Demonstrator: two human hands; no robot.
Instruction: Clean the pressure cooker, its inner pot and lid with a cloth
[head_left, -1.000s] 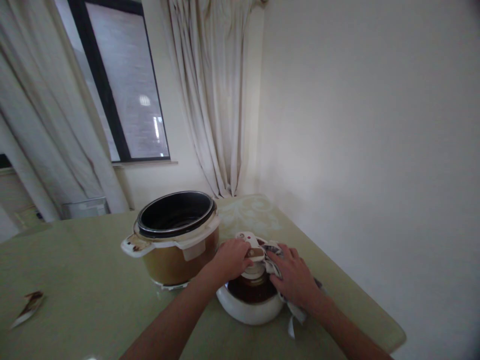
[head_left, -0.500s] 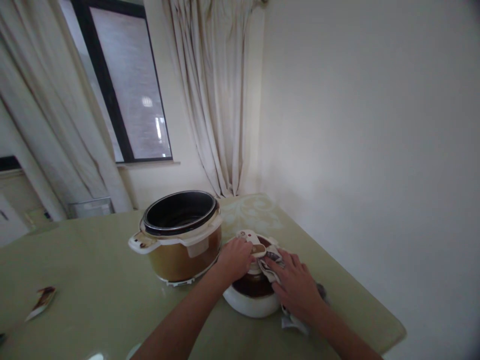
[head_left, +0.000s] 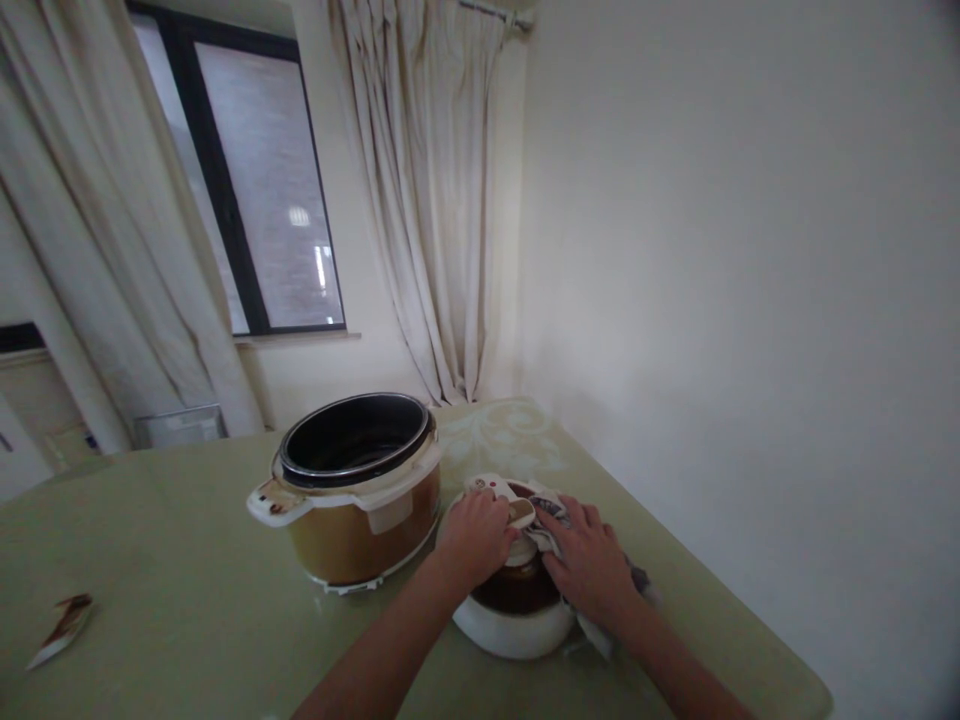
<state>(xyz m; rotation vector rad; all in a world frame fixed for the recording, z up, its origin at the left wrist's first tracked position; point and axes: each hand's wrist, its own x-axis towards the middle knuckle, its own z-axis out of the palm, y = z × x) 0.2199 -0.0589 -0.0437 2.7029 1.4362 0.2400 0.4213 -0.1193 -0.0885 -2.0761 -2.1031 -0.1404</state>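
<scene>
A white and brown pressure cooker lid (head_left: 514, 635) rests on the table, its handle upward. My left hand (head_left: 480, 535) is closed around the lid's white handle (head_left: 523, 514). On the lid's right side, my right hand (head_left: 592, 560) presses a grey-white patterned cloth (head_left: 546, 540), part of which hangs down by the rim toward the table. To the left of the lid stands the cooker body (head_left: 360, 545), golden brown with a white rim and side handle. Its dark inner pot (head_left: 352, 440) is open at the top.
The pale green table (head_left: 187, 560) has its right edge along a white wall (head_left: 712, 300). A small white piece with brown stains (head_left: 61, 632) lies at the far left. Behind the table are curtains (head_left: 427, 200) and a dark-framed window (head_left: 262, 180).
The view has tilted up slightly, so things sit lower in the picture. My left hand keeps its hold on the handle; the right hand and cloth have shifted slightly against the lid.
</scene>
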